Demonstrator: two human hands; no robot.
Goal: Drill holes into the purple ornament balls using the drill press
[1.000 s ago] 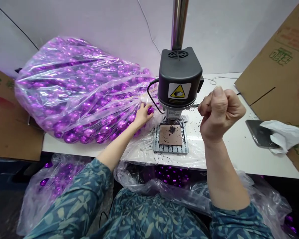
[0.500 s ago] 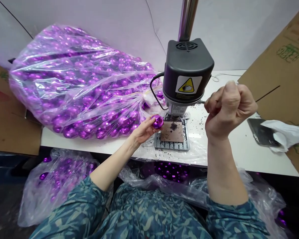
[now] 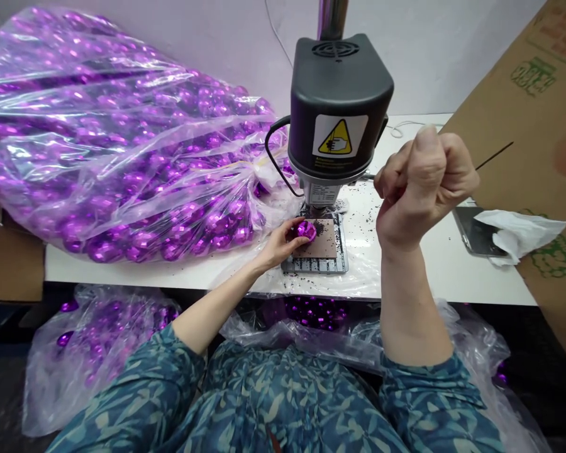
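Between its thumb and fingers my left hand grips a shiny purple faceted ball. The ball is over a brown board on the slotted metal base of a small drill press. My right hand is a fist wrapped round the press's thin metal lever, whose ends show on both sides of the fist. Dark chips lie on the board and around the base. The drill head's lower end is just above and behind the ball; its tip is hard to make out.
A big clear bag of purple balls lies on the white table at left. To the right are a phone, a crumpled white tissue and a cardboard box. More bagged balls sit below the table edge.
My left hand has carried the ball rightward from the board's left edge to over the board, under the drill head. My right hand keeps its grip on the lever. The camera view has shifted.
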